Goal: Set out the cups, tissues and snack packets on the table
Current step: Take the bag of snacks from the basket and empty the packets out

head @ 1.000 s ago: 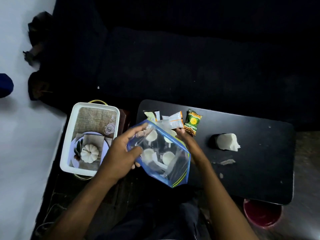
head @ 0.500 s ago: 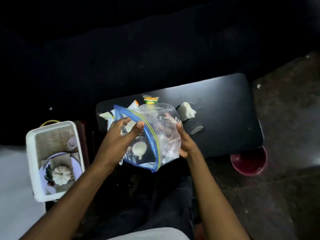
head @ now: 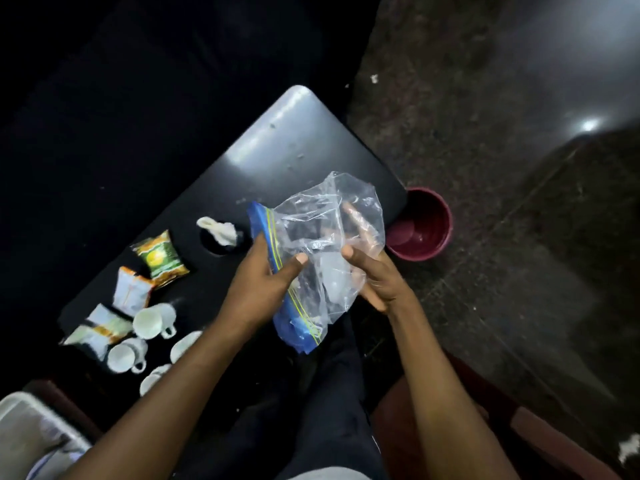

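One black table (head: 294,150) carries nearly all of it already. Over its near edge you hold the zip bag (head: 311,220), clear film w/ a blue seal strip, crumpled and looking close to empty. A pale shape shows low inside; can't tell what it is. Your left hand (head: 256,282) pinches the blue strip, thumb on top. Your right hand (head: 377,275) grips the clear side, fingers showing through the film. A red bucket (head: 420,223) sits on the floor just past the table's corner. At the table's left end: 3 snack packets (head: 161,258) in a rough row and 4 white cups (head: 154,321) bunched just beside them, one half hidden by your forearm, some prob. on their sides. Tissues (head: 220,232) stick up from a dark holder near the bag. Est.: unloading's basically done. What's left is checking the bag, then righting and spacing the cups etc.
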